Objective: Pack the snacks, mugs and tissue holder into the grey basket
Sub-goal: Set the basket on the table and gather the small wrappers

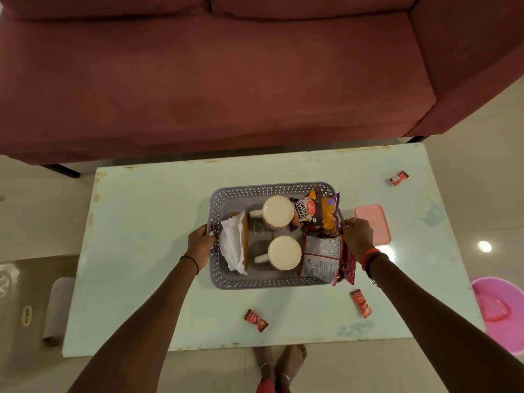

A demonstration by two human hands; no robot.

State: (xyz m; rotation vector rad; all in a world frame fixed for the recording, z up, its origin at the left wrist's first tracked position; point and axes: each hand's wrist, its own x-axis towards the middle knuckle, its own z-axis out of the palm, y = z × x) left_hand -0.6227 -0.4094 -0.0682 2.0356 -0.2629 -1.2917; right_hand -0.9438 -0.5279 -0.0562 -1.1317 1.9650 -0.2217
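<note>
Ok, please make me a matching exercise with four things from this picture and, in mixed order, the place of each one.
Things
1. tissue holder
2. salted peanuts packet
3. pink lid
4. left hand

Places
A. on the table, just right of the grey basket
B. gripping the basket's left rim
C. inside the basket, at its left end
D. inside the basket, in the far right corner

Pairs: 1-C, 2-D, 3-A, 4-B
</note>
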